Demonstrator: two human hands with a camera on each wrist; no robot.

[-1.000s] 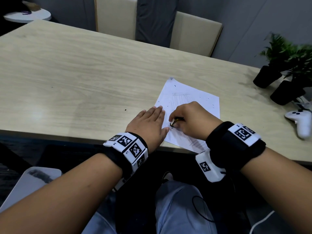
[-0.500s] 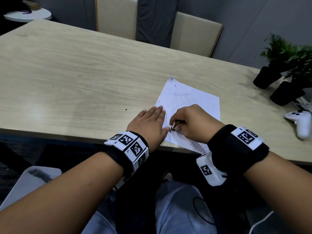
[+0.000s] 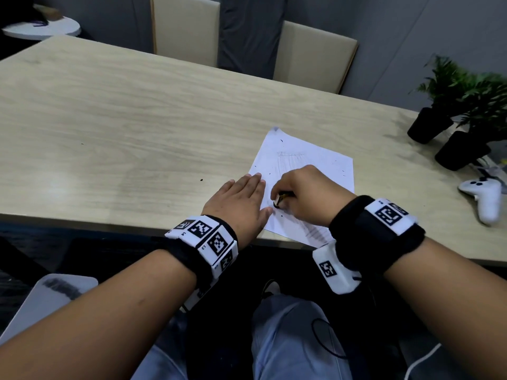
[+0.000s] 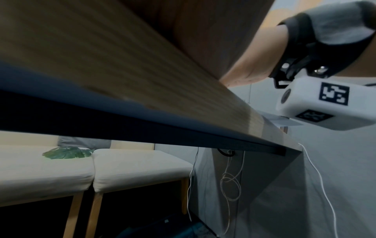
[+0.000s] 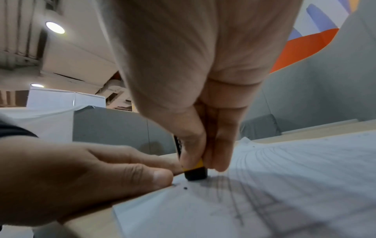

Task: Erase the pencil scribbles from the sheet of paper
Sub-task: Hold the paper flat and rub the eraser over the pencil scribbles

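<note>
A white sheet of paper (image 3: 307, 165) (image 5: 284, 185) with faint pencil scribbles (image 3: 288, 160) lies at the near edge of the wooden table (image 3: 137, 127). My right hand (image 3: 299, 193) (image 5: 203, 128) pinches a black eraser in a yellow sleeve (image 5: 195, 173) (image 3: 279, 200) and presses its tip onto the paper near the left edge. My left hand (image 3: 241, 198) (image 5: 81, 173) lies flat with straight fingers on the table and the paper's left edge, its thumb close to the eraser. Dark crumbs dot the sheet. The left wrist view shows only the table's front edge (image 4: 142, 128).
Two potted plants (image 3: 461, 111) stand at the table's right side, with a white game controller (image 3: 485, 198) in front of them. Two beige chairs (image 3: 312, 56) stand behind the table. Cables (image 4: 230, 185) hang under it. A small dark crumb (image 3: 201, 179) lies on the wood.
My right hand with the eraser has slid back and forth a little over the paper's left part. The left hand has stayed flat in place.
</note>
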